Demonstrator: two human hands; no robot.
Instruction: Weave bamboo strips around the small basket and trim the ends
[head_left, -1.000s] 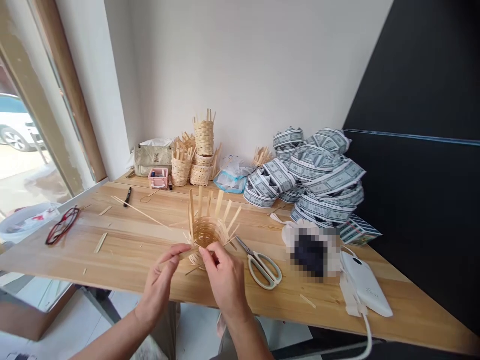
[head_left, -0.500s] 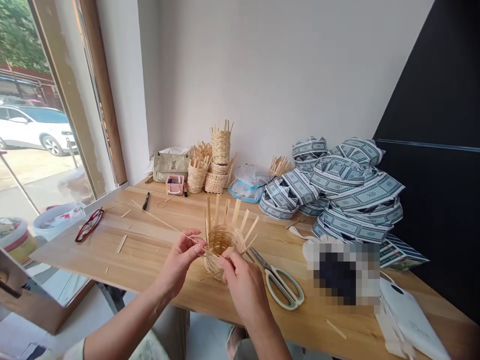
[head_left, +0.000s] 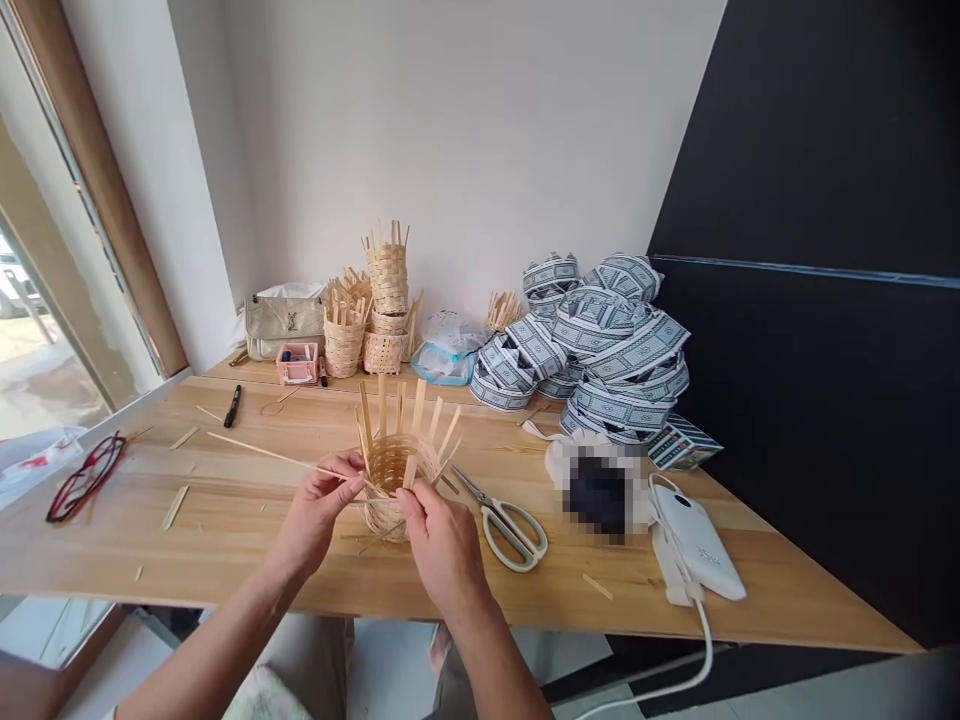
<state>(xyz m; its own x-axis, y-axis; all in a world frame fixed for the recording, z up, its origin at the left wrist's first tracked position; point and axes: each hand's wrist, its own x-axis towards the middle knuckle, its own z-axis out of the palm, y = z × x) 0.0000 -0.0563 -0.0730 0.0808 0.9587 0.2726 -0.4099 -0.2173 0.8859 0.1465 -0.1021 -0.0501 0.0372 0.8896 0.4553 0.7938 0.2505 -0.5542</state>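
A small half-woven bamboo basket (head_left: 394, 470) with upright strips sticking out of its rim is held over the wooden table (head_left: 247, 530). My left hand (head_left: 319, 510) pinches a long thin bamboo strip (head_left: 262, 452) that runs leftward from the basket's rim. My right hand (head_left: 442, 545) is closed on the basket's near side, fingers pressed against the weave and an upright strip.
White-handled scissors (head_left: 506, 525) lie right of the basket. A blurred dark item (head_left: 600, 488) and a white device with a cable (head_left: 697, 540) sit further right. Finished baskets (head_left: 375, 320), a beige bag (head_left: 281, 318), patterned boxes (head_left: 607, 350), red glasses (head_left: 82, 478) and a pen (head_left: 232, 405) stand around.
The camera view has swung, shifting the scene. My left hand has slid along the strip close to the basket rim; my right hand stays on the basket.
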